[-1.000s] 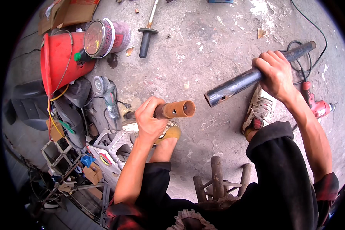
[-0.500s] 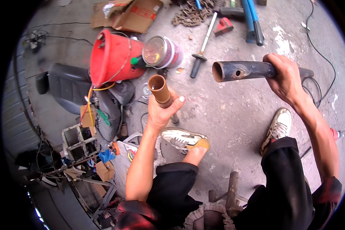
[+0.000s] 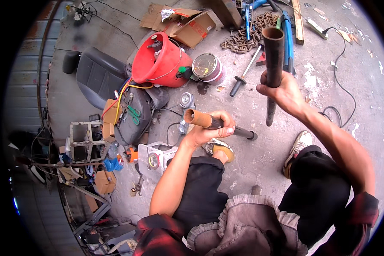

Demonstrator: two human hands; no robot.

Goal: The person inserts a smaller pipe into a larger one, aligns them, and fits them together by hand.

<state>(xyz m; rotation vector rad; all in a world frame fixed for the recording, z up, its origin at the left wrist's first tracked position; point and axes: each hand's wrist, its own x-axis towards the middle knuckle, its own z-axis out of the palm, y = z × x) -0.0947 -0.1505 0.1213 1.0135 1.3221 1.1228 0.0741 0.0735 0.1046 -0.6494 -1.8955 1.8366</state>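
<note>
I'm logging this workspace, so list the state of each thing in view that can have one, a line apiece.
Left hand: closed around the rusty pipe
Rusty pipe: held, tilted
Right hand: closed around the dark pipe
Dark pipe: held, visible end open
Bucket: open, not empty
Tin: top appears covered
Large box: open
Chain: heaped on the floor
Power strip: black plug appears inserted

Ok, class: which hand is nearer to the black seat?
Left. In the picture, the left hand, gripping the rusty-ended pipe, is right of the seat; the right hand, gripping the dark pipe, is much farther right.
</note>
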